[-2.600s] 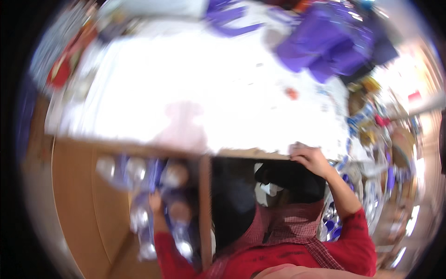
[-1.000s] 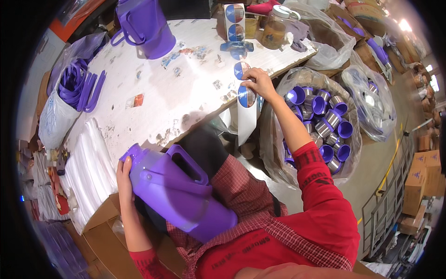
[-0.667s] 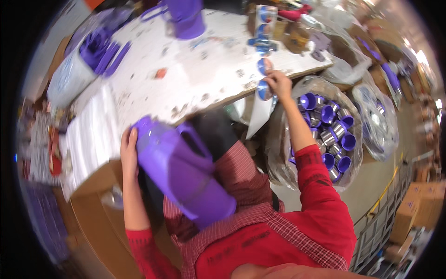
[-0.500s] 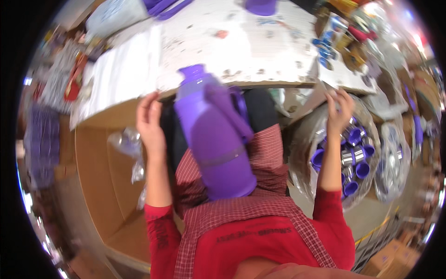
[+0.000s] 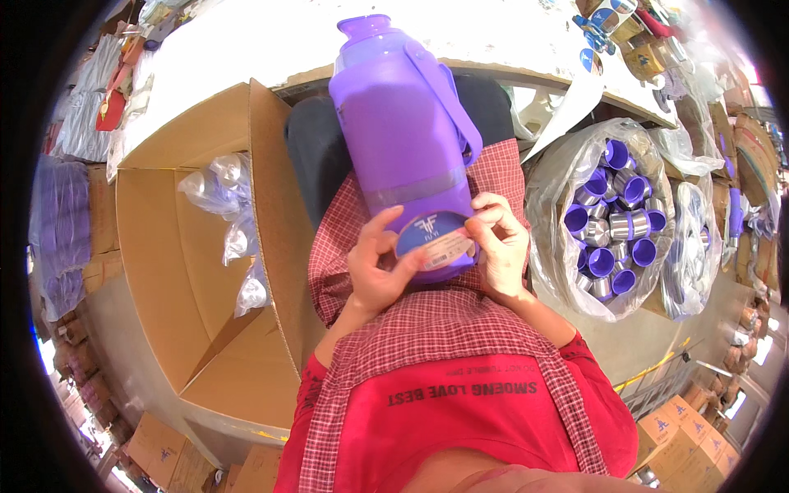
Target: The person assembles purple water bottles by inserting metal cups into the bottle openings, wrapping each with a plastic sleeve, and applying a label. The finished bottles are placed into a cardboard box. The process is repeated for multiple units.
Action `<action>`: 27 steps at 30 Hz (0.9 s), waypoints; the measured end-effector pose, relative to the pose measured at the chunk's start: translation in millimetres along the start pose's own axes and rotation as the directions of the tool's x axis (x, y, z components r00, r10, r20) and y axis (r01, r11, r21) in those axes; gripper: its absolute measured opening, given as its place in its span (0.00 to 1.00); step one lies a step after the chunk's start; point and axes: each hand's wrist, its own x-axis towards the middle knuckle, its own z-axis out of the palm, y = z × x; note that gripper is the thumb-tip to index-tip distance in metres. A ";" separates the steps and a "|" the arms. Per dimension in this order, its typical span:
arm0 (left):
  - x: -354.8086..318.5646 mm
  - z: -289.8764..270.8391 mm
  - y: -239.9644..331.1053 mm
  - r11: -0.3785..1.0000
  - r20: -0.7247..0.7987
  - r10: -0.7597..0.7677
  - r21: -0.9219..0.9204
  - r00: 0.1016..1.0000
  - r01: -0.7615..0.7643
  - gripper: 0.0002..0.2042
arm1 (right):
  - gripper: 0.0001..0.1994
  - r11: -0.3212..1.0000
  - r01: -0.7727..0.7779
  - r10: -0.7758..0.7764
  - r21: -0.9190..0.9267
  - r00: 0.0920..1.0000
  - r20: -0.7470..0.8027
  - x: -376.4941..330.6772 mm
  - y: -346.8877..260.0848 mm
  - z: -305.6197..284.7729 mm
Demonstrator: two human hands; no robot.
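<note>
A purple plastic flask (image 5: 403,140) with a side handle lies on my lap, its neck pointing away toward the table. Against the flask's base sits a round blue and white sticker (image 5: 435,239). My left hand (image 5: 376,269) holds the flask's base from the left, thumb on the sticker's edge. My right hand (image 5: 497,240) pinches the sticker's right edge against the flask. A red checked apron (image 5: 444,329) covers my lap.
An open cardboard box (image 5: 214,246) with clear wrapped items stands on my left. On my right a clear bag (image 5: 612,218) holds several purple and steel cups. The white work table (image 5: 271,41) runs across the top, with labels and clutter at its right end.
The flask has come from my left side onto my lap. My right hand left the table edge with a sticker and now presses it on the flask's base; my left hand moved to the base.
</note>
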 end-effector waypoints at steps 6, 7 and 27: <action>-6.0 3.7 -16.2 0.991 -0.075 -0.022 0.132 0.997 0.032 0.32 | 0.05 0.934 0.175 -0.191 -0.312 0.981 -0.022 2.7 17.5 -7.0; -6.2 3.3 -17.6 0.990 -0.086 -0.020 0.137 0.996 0.031 0.32 | 0.05 0.926 0.188 -0.205 -0.327 0.979 -0.018 4.4 19.4 -7.6; -4.2 6.7 -9.4 0.947 -0.121 -0.089 0.297 0.989 0.121 0.35 | 0.04 0.930 0.168 -0.180 -0.327 0.984 -0.009 7.6 39.5 -17.6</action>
